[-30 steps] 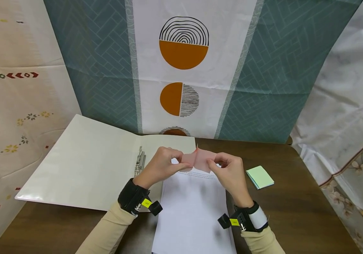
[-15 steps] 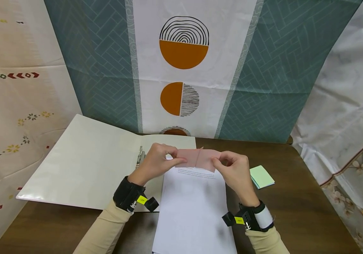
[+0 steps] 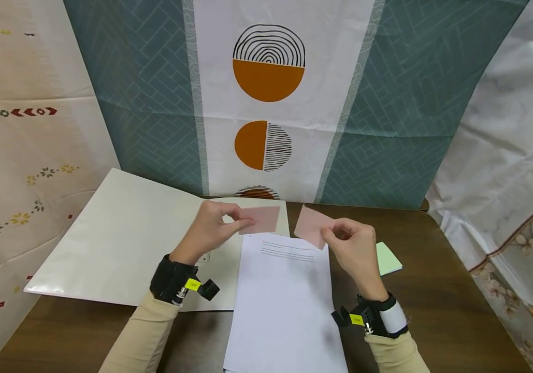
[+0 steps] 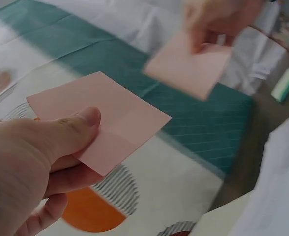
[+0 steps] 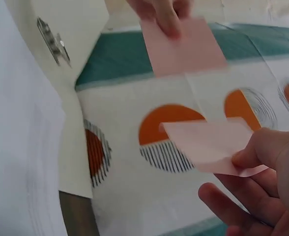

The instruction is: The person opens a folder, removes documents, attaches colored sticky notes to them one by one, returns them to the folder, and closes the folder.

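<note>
Between thumb and fingers, my left hand pinches a square pink sticky note by its left side. It looks flat and stiff in the left wrist view. A second pink sticky note, tilted, is pinched at its lower right by my right hand. That note bends with a curled edge in the right wrist view. The two notes are apart, held up above the top of a stack of white paper with a few printed lines near its upper end.
An open white binder lies at the left, partly under the paper, its metal clip visible in the right wrist view. A pad of green sticky notes sits right of the right hand on the brown table. Patterned cloth hangs behind.
The pink notes overlapped a second ago and are now separated. My left hand has moved left and slightly up, my right hand to the right, each keeping one note.
</note>
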Demonstrator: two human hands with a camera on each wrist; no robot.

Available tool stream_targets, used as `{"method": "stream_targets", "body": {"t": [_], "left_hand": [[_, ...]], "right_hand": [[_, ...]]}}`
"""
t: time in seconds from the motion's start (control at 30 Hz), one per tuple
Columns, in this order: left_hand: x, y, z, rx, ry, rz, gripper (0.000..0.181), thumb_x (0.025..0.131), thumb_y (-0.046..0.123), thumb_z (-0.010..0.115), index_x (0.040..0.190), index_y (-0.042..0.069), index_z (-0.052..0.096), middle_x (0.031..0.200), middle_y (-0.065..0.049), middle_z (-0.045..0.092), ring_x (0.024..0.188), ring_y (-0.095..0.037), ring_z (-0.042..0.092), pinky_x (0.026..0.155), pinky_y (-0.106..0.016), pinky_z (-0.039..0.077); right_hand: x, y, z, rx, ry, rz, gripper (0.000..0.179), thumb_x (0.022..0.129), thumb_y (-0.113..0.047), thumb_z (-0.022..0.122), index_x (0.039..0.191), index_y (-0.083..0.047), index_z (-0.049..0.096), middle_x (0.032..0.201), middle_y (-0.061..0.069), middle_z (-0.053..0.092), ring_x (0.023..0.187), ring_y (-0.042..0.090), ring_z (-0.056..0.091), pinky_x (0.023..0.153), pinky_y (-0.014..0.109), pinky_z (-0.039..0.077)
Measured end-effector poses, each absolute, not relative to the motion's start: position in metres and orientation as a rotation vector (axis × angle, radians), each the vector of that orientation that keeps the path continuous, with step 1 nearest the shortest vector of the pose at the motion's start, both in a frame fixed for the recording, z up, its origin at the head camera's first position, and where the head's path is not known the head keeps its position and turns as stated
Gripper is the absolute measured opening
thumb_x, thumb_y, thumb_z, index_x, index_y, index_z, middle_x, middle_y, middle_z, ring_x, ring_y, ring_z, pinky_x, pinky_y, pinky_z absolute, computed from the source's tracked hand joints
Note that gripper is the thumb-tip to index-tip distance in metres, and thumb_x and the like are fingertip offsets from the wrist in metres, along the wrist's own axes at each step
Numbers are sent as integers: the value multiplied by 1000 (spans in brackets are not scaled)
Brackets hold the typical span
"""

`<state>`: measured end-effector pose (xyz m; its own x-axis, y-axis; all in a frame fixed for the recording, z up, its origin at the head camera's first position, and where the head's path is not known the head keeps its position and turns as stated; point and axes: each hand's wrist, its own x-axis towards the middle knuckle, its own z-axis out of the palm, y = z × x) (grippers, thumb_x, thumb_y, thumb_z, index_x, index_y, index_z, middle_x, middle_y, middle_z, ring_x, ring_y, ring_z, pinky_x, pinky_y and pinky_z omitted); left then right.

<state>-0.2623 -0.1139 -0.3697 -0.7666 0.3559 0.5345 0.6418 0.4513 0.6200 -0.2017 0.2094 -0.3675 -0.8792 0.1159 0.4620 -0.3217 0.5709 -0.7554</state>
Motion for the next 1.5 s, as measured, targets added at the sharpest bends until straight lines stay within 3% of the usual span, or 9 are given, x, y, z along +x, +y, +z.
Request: {"method": "stream_targets", "body": {"t": [0.13, 0.3, 0.63, 0.8, 0.9, 1.0, 1.1, 1.3, 1.5], "left_hand": [[-263, -137, -364, -622, -2377, -1292, 15, 92, 5, 91, 83, 0, 81, 85, -16, 84, 87, -29, 71, 71, -21, 45], [-265, -153, -359, -582, -2405, -1313, 17, 95, 6, 89, 83, 1, 79, 90, -18, 84, 94, -29, 70, 76, -21, 47], [-270, -178, -355, -874, -2747, -1350, 21, 99, 15, 87, 80, 12, 77, 74, 4, 67, 85, -12, 63, 80, -27, 52], [-273, -184, -360, -1107, -2920, -1334, 15, 97, 17, 89, 86, 11, 81, 77, 5, 70, 82, -14, 65, 89, -30, 58], [-274, -184, -364, -1127, -2993, -1349, 10, 98, 17, 88, 93, 10, 84, 80, 4, 70, 83, -17, 61, 79, -28, 54], [-276, -186, -369, -1131, -3074, -1356, 14, 97, 15, 88, 89, 7, 82, 73, 6, 58, 77, -14, 52, 67, -24, 41], [-277, -187, -374, -1149, -3176, -1321, 20, 96, 14, 89, 82, 5, 77, 68, 8, 48, 71, -10, 45, 63, -23, 33], [-277, -183, -386, -1074, -3373, -1215, 27, 94, 13, 90, 75, 2, 75, 61, 9, 41, 61, -9, 38, 59, -24, 27], [-273, -171, -397, -874, -3531, -1043, 31, 93, 16, 93, 69, 8, 74, 59, 8, 46, 58, -9, 39, 58, -24, 27]], "right_hand": [[-201, 219, -364, 75, -2298, 1261, 7, 94, 1, 84, 87, 1, 84, 82, 20, 79, 64, 10, 51, 56, 22, 40], [-202, 219, -363, 107, -2322, 1283, 8, 96, -4, 85, 90, 1, 85, 81, 20, 78, 65, 10, 53, 55, 24, 42], [-202, 217, -362, 78, -2322, 1277, 9, 96, -4, 86, 88, 0, 84, 78, 17, 77, 62, 11, 50, 53, 24, 38], [-201, 217, -361, 72, -2321, 1270, 10, 96, -5, 85, 86, 0, 84, 77, 16, 77, 63, 10, 50, 54, 24, 38], [-201, 217, -360, 68, -2325, 1269, 10, 96, -4, 84, 86, -1, 84, 77, 16, 76, 64, 11, 51, 55, 24, 38], [-201, 218, -361, 64, -2331, 1269, 10, 96, -4, 85, 86, 0, 84, 76, 15, 75, 63, 13, 50, 53, 24, 36], [-200, 218, -361, 63, -2333, 1267, 10, 96, -4, 85, 87, 0, 84, 75, 15, 75, 62, 14, 49, 52, 25, 35], [-200, 217, -359, 70, -2326, 1281, 10, 96, -3, 85, 86, 0, 83, 74, 13, 74, 63, 11, 50, 54, 24, 37], [-200, 216, -359, 84, -2312, 1307, 11, 95, -2, 86, 85, 0, 83, 72, 6, 71, 61, 12, 49, 52, 25, 36]]}}
